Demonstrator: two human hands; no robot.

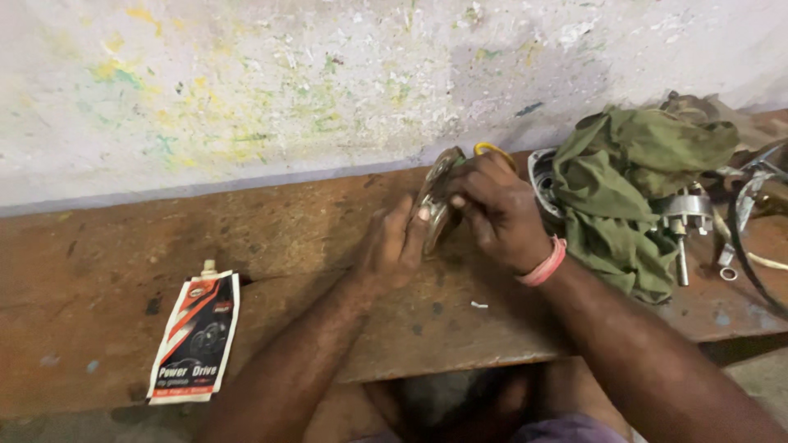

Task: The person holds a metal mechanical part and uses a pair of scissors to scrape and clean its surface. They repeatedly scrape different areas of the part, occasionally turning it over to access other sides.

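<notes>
— Two hands are working at the middle of the long, rusty brown metal workbench (98, 328), close to the far edge where it is meeting the pale, paint-flecked wall (246, 82). Between them is standing a round, silvery metal disc-shaped part (435, 197), up on its edge.

— How are the hands sitting on it?

— The left hand (392, 250) is lying flat against the near-left face, fingers straight and pressing. The right hand (497, 209), wearing a pink band at the wrist, is curling over the top and far side, fingertips pinching at the rim. Something yellow is peeking out just behind it; I cannot tell what it is.

— How far along is the work looking?

— Midway, I'd judge: the part is lying out on the bench, and other pieces are waiting to the right. A crumpled olive-green cloth (632, 189) is covering a round metal housing (543, 180), and a small silver shaft assembly (683, 217) is sticking out beside it, with a black curved band (749, 246) farther right.

— Any packages?

— One. A flat red, white and black squeeze pouch with a small nozzle at its far end (195, 338) is lying near the bench's left front, well apart from the hands. Whether it is capped, I cannot tell.
</notes>
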